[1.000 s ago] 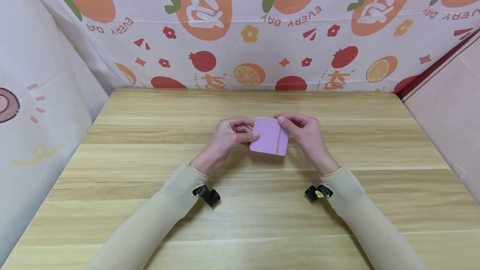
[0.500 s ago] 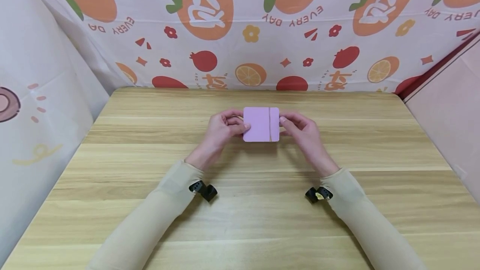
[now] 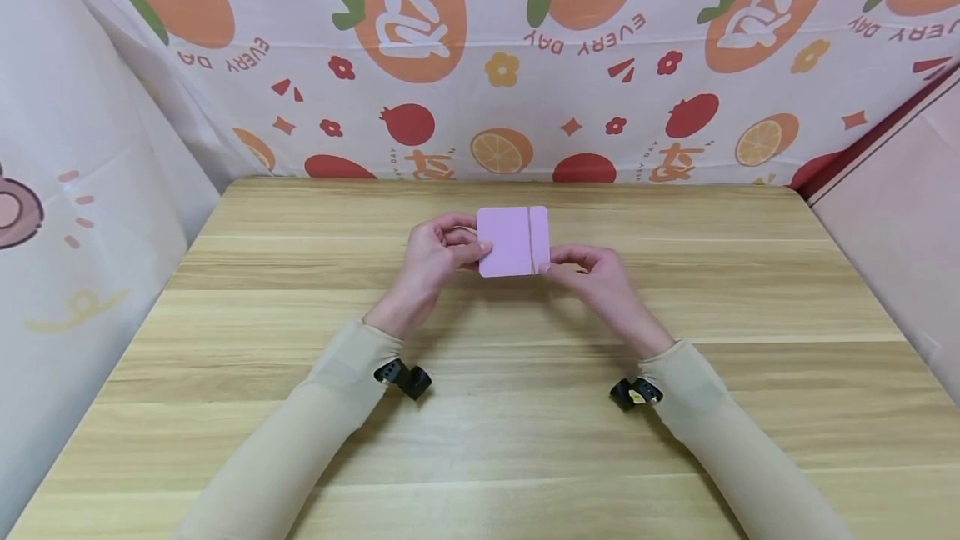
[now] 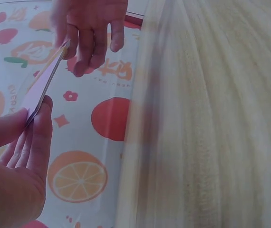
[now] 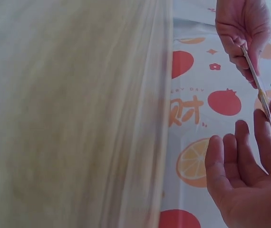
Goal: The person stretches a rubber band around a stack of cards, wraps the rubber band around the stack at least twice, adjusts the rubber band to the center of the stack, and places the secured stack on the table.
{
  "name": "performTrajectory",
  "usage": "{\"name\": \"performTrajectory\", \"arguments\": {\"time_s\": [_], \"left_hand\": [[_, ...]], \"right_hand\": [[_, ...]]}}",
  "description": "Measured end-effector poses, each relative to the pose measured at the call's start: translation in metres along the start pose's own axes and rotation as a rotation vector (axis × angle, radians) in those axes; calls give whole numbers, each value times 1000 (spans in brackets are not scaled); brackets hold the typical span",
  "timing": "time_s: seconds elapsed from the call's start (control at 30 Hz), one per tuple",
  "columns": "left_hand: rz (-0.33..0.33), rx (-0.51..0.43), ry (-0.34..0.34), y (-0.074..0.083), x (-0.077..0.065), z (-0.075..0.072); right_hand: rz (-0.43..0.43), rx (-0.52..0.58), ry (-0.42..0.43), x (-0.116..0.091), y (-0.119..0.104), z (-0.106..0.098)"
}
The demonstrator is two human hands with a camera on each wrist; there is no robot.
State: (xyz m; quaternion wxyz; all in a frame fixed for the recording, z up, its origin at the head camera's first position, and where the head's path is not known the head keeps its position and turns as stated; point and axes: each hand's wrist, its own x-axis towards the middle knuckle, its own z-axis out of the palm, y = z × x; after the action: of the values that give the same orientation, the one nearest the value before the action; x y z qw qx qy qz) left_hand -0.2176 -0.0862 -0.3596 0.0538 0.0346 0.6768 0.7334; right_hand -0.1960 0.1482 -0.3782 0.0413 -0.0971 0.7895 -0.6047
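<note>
A thin lilac square [image 3: 504, 242] with rounded corners is held up over the far half of the table, its flat face toward the head camera. Near its right side runs a narrow tan band [image 3: 531, 240], like a rubber band. My left hand [image 3: 431, 265] pinches the left edge, thumb in front and fingers behind. At the lower right corner, the thumb and forefinger of my right hand [image 3: 592, 277] pinch the square by the band. Seen edge-on in the left wrist view, the lilac square [image 4: 43, 88] shows thin layers. The right hand's other fingers [image 5: 242, 147] stay loosely spread.
The wooden table [image 3: 480, 423] reaches back to a fruit-printed cloth [image 3: 450, 123]. Another pale cloth [image 3: 90, 190] hangs at the left, and a pale panel [image 3: 900, 215] stands at the right. Each wrist carries a small black camera [image 3: 408, 377].
The lilac square has moved left and farther away, and has turned from tilted to nearly level. My right thumb and forefinger have slid from its upper right corner down to the lower right.
</note>
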Motion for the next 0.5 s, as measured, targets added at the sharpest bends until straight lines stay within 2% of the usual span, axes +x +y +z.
{"name": "performTrajectory", "arguments": {"time_s": [0.27,0.5], "left_hand": [[20,23,-3,0,-1,1],[29,74,17,-1,-4,5]], "right_hand": [[17,-57,-26,-1,0,3],[50,-55,-47,-1,3,7]]}}
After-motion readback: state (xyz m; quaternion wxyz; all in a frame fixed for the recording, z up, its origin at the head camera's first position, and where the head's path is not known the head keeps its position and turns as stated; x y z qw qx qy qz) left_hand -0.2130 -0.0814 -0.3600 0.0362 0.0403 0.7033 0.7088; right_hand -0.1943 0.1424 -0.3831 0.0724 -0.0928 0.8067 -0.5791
